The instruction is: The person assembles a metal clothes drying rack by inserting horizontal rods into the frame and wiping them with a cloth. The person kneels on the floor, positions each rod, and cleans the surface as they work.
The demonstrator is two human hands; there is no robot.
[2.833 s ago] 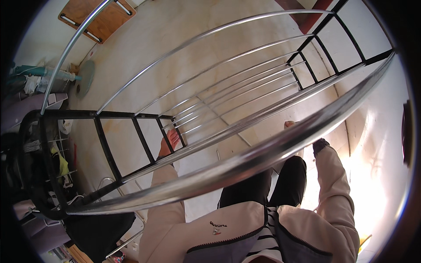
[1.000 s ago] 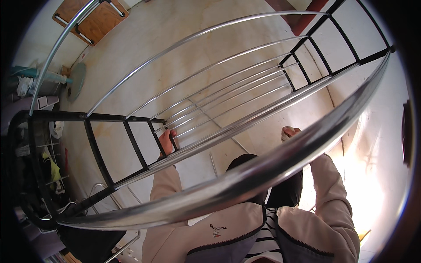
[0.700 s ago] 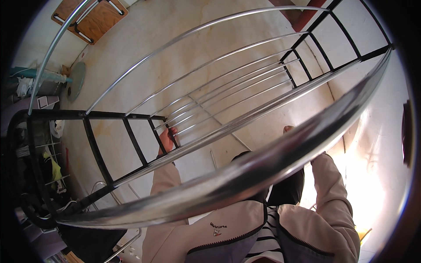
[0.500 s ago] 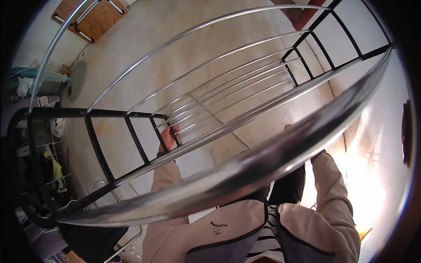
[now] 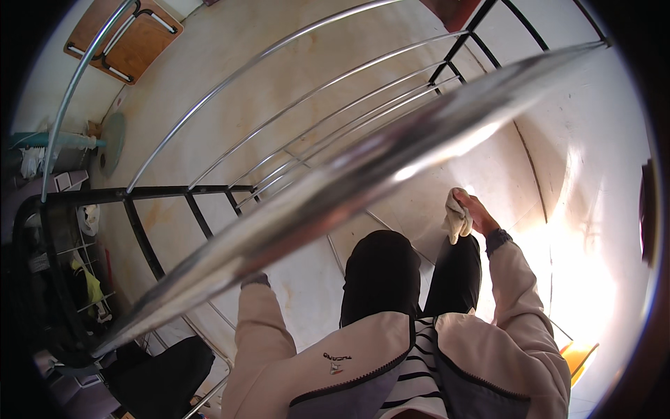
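Right hand [image 5: 477, 211] pinches a crumpled cream fabric cloth [image 5: 457, 218]; left hand is hidden, grip unclear. Weak support could tip the barred chrome-and-black metal rack [image 5: 349, 183].

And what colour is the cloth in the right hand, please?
Cream; the cloth shows best in head view.

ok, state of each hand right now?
Left hand: can't tell, hidden behind the shiny metal bar; only its sleeve shows.
Right hand: closed, holding a pale cloth.
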